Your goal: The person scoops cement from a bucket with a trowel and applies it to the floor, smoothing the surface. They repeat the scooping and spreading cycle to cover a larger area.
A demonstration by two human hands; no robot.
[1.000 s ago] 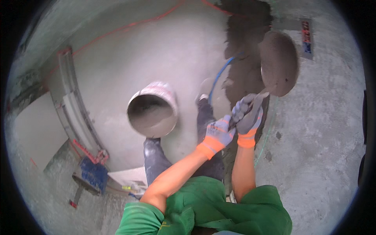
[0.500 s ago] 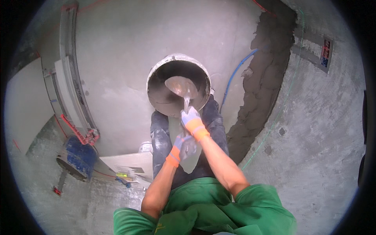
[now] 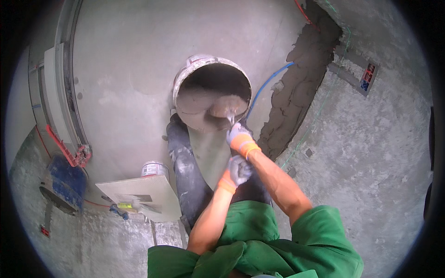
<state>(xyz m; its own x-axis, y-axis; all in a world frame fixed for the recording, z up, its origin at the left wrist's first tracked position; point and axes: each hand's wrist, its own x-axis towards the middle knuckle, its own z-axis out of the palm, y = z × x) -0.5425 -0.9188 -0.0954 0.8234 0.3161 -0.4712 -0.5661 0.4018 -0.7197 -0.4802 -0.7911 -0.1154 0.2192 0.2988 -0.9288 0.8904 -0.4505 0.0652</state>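
A large round bucket (image 3: 177, 95) with a mortar-smeared rim stands before me, its opening tipped toward me. Grey wet mortar (image 3: 197, 104) lies inside it. In the right part of the bucket, a blurred metal scoop (image 3: 228, 106) with a rounded bowl touches the mortar. My right hand (image 3: 239, 135), in a grey glove with an orange cuff, is closed round the scoop's handle just outside the rim. My left hand (image 3: 240, 169), gloved alike, is closed in a fist farther back, in line with the handle; the handle there is mostly hidden.
At the left a flat pale board (image 3: 162, 197) carries a trowel (image 3: 136, 204), beside a small white bucket (image 3: 155, 168). A blue bucket (image 3: 68, 178) lies farther left, near a red-handled tool (image 3: 67, 150). A dark mortar strip (image 3: 289, 99) and blue conduit (image 3: 266, 85) are at the right.
The scoop has moved down and right inside the bucket, its bowl now against the mortar. Both my hands have shifted right, and the view has turned a little.
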